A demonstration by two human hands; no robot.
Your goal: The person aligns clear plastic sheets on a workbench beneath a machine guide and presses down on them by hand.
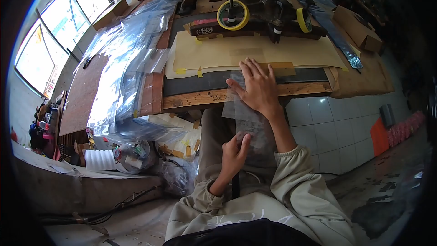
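A clear plastic sheet or bag hangs over the front edge of the work table, above my lap. My left hand is closed on its lower left edge, thumb up. Over the table's edge, my right hand lies with fingers stretched out on the sheet's upper part. Its fingertips reach a cream paper sheet with a strip of brown tape on it. Behind the paper stands a machine with a dark horizontal bar. How many layers the plastic has, I cannot tell.
Two yellow tape rolls hang on the machine. Stacks of clear plastic cover the table's left side. Blue-grey plastic film and a cardboard box lie at right. A white foam roll sits low on the left.
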